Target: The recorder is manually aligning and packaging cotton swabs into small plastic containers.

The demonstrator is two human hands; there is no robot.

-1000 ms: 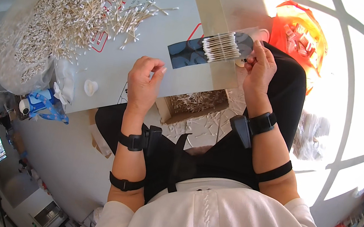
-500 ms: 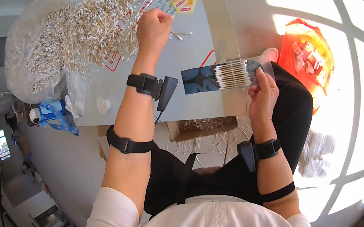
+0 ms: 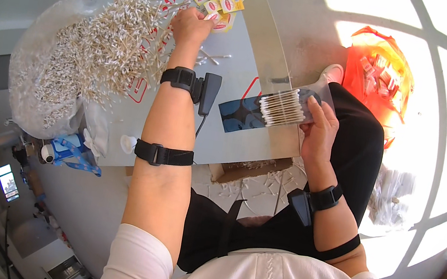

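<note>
Head view: we see a row of cotton swabs lined up side by side with the clear plastic sleeve at the table's right edge; whether it lies fully inside, we cannot tell. Our right hand grips the sleeve's right end between thumb and fingers. Our left hand is curled, its fingertips at the yellow cards; we cannot tell whether it has pinched 1. We judge this batch counted out and aligned, with no yellow card visible on it and no closure seen; the heap of loose swabs remains unsorted. The dark strip and each swab share 1 long axis, rising gently from left to right, toward our right hand, with white tips at both ends.
</note>
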